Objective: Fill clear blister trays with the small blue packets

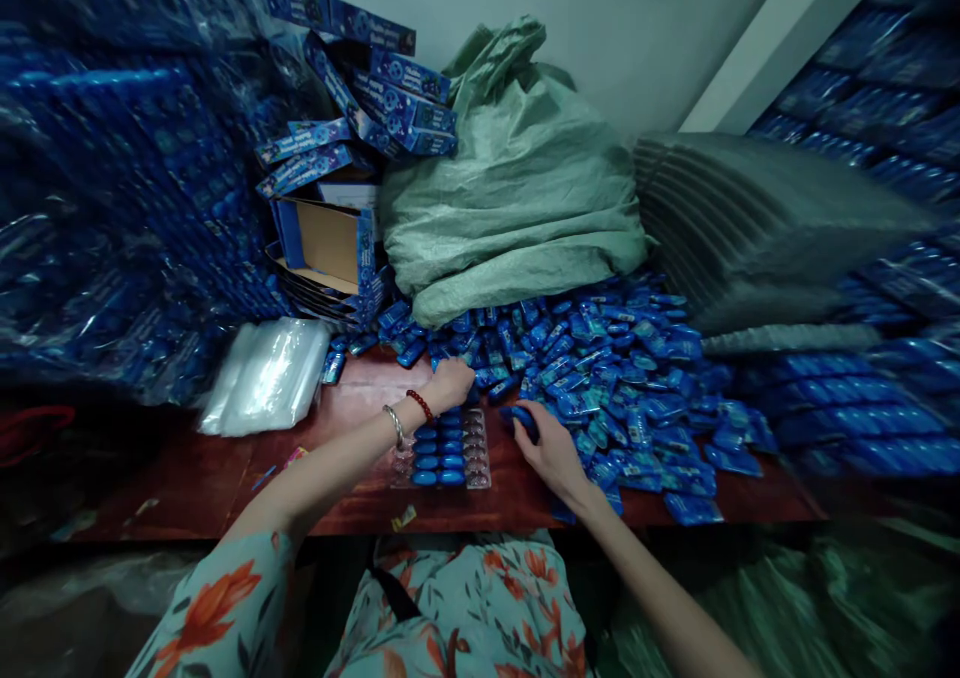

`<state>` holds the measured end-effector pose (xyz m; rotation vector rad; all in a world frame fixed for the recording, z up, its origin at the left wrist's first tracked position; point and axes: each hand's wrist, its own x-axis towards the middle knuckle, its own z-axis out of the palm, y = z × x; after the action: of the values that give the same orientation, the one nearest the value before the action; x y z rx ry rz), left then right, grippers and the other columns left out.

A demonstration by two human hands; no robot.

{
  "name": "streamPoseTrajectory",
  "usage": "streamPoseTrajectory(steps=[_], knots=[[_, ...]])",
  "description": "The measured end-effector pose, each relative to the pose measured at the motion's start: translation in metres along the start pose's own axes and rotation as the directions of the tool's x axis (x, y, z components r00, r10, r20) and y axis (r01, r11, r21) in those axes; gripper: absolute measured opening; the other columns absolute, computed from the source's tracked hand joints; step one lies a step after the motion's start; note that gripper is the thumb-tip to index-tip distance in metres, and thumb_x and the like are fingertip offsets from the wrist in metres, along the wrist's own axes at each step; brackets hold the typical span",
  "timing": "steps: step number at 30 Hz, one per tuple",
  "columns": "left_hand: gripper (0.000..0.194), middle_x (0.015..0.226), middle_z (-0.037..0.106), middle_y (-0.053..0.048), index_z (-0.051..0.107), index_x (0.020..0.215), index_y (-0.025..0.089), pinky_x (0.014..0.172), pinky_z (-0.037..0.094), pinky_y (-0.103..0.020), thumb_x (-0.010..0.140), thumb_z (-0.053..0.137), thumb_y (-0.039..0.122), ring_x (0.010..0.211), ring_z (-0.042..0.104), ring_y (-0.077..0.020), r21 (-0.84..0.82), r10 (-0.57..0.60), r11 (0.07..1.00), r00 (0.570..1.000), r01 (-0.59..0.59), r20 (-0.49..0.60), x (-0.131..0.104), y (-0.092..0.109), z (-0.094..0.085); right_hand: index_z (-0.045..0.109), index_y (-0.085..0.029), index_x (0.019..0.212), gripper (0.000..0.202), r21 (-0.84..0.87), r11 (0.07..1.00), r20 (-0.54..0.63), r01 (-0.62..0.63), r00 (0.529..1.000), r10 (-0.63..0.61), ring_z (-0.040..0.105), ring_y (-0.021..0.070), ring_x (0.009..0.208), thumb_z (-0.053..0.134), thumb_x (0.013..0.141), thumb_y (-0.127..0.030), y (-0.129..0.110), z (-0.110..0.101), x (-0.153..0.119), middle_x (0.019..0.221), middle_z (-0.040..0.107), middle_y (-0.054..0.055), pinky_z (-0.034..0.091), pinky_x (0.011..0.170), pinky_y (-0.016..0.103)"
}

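A clear plastic tray (478, 448) with oval hollows lies on the table in front of me. Shiny blue oval pieces (439, 462) fill its middle columns, while hollows at the right side show bare. My left hand (450, 383), with a red bead bracelet and a silver bangle at the wrist, is closed over the tray's far end; blue shows by its fingertips, but its grip is mostly hidden. To the tray's right, my right hand (553, 450) pinches a small blue oval piece (519, 416) between thumb and fingers, beside a big heap of similar blue wrapped pieces (630, 388).
Clear plastic bags (266, 373) lie at the left. Behind them stand open blue printed boxes (326, 243). A large pale green sack (517, 188) rests behind the heap, with grey foam sheets (750, 218) at its right. Bagged blue goods (135, 178) rise at the left.
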<state>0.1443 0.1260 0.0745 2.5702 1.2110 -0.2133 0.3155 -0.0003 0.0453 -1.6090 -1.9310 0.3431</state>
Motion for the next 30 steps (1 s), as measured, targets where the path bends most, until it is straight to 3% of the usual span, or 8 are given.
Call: streamPoseTrajectory(steps=[2,5,10,12,15,19,23,30], knots=[[0.015,0.098,0.063,-0.019,0.065,0.080,0.008,0.077,0.048,-0.036,0.066,0.069,0.010,0.094,0.061,-0.0293,-0.002,0.015,1.000,1.000,-0.015,0.010,-0.003,-0.008,0.001,0.052,-0.019,0.119,0.035,0.315,0.931,-0.076,-0.185,0.973,0.219,0.064,0.0188,0.079,0.047,0.088,-0.034,-0.003,0.002,-0.007,0.103,0.063,0.008,0.051,0.071,0.033],[0.019,0.101,0.062,-0.015,0.064,0.082,0.011,0.075,0.049,-0.032,0.064,0.070,0.010,0.092,0.060,-0.0263,-0.029,0.060,0.998,0.998,-0.060,0.001,-0.005,-0.021,0.000,0.052,-0.020,0.120,0.044,0.670,0.652,0.074,-0.355,0.906,0.417,0.066,0.0184,0.066,0.052,0.083,-0.043,-0.009,0.009,-0.013,0.092,0.066,0.007,0.054,0.061,0.033],[0.020,0.091,0.061,-0.003,0.059,0.097,0.011,0.073,0.046,-0.022,0.080,0.060,0.021,0.080,0.059,-0.0144,-0.134,0.129,0.981,0.988,-0.140,-0.088,-0.024,-0.050,-0.005,0.054,-0.021,0.116,0.051,0.847,0.344,0.256,-0.405,0.879,0.402,0.068,0.0208,0.078,0.068,0.071,-0.040,-0.014,0.017,-0.019,0.098,0.067,0.006,0.055,0.073,0.036],[0.023,0.097,0.058,-0.004,0.056,0.105,0.009,0.079,0.045,-0.023,0.088,0.047,0.022,0.087,0.057,-0.0136,-0.166,0.111,0.977,0.981,-0.137,-0.159,-0.046,-0.064,-0.003,0.054,-0.021,0.117,0.054,0.840,0.387,0.227,-0.381,0.894,0.387,0.067,0.0209,0.086,0.070,0.069,-0.039,-0.013,0.019,-0.023,0.104,0.067,0.007,0.053,0.079,0.036],[0.028,0.105,0.055,-0.008,0.053,0.114,0.012,0.084,0.046,-0.029,0.091,0.041,0.023,0.095,0.055,-0.0155,-0.311,0.002,0.944,0.942,-0.112,-0.336,-0.089,-0.084,0.010,0.058,-0.019,0.112,0.046,0.688,0.630,0.131,-0.360,0.916,0.380,0.065,0.0207,0.085,0.066,0.073,-0.042,-0.012,0.021,-0.023,0.096,0.068,0.006,0.052,0.079,0.036],[0.034,0.103,0.058,-0.007,0.049,0.117,0.018,0.082,0.049,-0.033,0.086,0.052,0.030,0.092,0.058,-0.0171,-0.581,-0.318,0.814,0.820,-0.022,-0.476,-0.147,-0.094,0.041,0.064,-0.018,0.096,0.031,0.341,0.923,-0.011,-0.178,0.981,0.193,0.062,0.0212,0.087,0.057,0.082,-0.045,-0.015,0.025,-0.008,0.093,0.067,0.007,0.048,0.081,0.035],[0.033,0.090,0.062,-0.003,0.051,0.103,0.016,0.071,0.051,-0.029,0.080,0.060,0.038,0.078,0.061,-0.0153,-0.747,-0.564,0.662,0.701,0.066,-0.437,-0.176,-0.084,0.063,0.061,-0.018,0.101,0.030,0.155,0.988,-0.003,-0.001,1.000,0.002,0.062,0.0185,0.086,0.045,0.092,-0.041,-0.021,0.031,0.016,0.094,0.065,0.007,0.048,0.078,0.029],[0.026,0.094,0.061,-0.006,0.059,0.101,0.016,0.066,0.052,-0.028,0.083,0.057,0.034,0.083,0.061,-0.0171,-0.678,-0.459,0.735,0.716,-0.027,-0.526,-0.160,-0.069,0.059,0.059,-0.021,0.100,0.030,-0.204,0.957,0.203,0.205,0.965,-0.163,0.062,0.0157,0.073,0.037,0.096,-0.040,-0.025,0.031,0.029,0.087,0.062,0.005,0.040,0.052,0.022]])
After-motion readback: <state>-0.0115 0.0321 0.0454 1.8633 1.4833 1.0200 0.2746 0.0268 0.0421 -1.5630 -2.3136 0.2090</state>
